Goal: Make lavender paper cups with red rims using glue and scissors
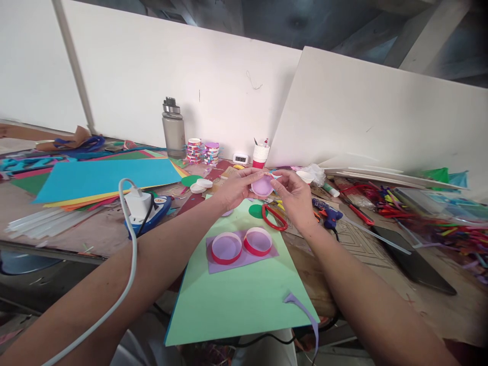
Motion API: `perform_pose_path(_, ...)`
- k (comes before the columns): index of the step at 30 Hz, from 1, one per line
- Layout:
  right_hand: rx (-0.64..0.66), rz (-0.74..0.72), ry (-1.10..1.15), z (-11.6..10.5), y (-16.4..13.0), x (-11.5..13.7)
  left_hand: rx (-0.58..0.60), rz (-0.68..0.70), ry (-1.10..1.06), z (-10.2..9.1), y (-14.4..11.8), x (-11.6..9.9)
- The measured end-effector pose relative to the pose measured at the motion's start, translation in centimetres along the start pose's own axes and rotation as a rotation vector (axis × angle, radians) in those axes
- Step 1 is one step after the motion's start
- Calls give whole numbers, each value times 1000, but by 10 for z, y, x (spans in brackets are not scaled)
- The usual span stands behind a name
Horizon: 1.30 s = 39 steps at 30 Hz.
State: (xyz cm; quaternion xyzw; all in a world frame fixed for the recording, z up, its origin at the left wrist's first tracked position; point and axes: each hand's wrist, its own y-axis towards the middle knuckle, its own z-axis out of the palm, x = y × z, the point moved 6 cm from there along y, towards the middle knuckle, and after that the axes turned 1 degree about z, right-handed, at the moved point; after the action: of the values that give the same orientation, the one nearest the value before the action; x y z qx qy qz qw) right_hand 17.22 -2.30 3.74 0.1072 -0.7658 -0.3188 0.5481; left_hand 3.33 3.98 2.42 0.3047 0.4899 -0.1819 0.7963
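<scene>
Both hands are raised over the far end of a pale green foam sheet (pixel 232 315). My left hand (pixel 241 185) grips a small round purple paper cup (pixel 262 187) from its left side, fingers closed on the edge. At its right rim, the fingers of my right hand (pixel 293 192) are pinched together; whether they hold anything else is too small to tell. Closer to me, two red-sided rings (pixel 226 258) with purple insides sit on a purple foam piece (pixel 244 266). A red looped handle (pixel 275 218) lies beside a green disc (pixel 256 211), below my hands.
A purple strip (pixel 303 306) hangs over the near edge. Left are a plugged adapter (pixel 139 203) with a white cable crossing my forearm, blue sheets (pixel 110 178) and a bottle (pixel 174 129). Right are a blue glue gun (pixel 331 215), a red cutter (pixel 360 213) and a dark phone (pixel 414 262).
</scene>
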Motion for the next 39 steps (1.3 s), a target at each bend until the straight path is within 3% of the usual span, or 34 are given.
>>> perform_pose_path(6,3,24,58,1,0,-1,-16,8,4,-1,0,0)
perform_pose_path(13,30,256,288,5,4,-18,-42,-50,15,-1,1,4)
perform_pose_path(17,46,308,379,6,4,-19,-62,-58,-3,-1,1,7)
perform_pose_path(30,-32,317,370,5,3,-20,-128,-53,29,1,-2,9)
perform_pose_path(39,54,154,97,7,1,-12,-268,-17,108,-10,0,17)
